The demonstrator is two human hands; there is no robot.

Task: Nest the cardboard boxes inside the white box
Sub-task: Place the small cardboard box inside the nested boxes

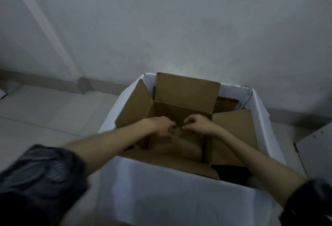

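Observation:
A large white box (pixel 161 186) stands open on the floor in front of me. A brown cardboard box (pixel 186 92) sits inside it with its four flaps spread open. Deep in that box lies a smaller cardboard piece (pixel 179 144), and both hands reach down to its top edge. My left hand (pixel 161 126) and my right hand (pixel 195 124) have their fingers curled and pinched on that edge, close together. A dark gap (pixel 231 171) shows between the cardboard box and the white box at the near right corner.
Pale tiled floor (pixel 45 114) spreads to the left, meeting a grey wall (pixel 179 28) right behind the white box. A grey flat panel (pixel 316 152) stands at the right edge. A wall corner juts out at the back left (pixel 84 85).

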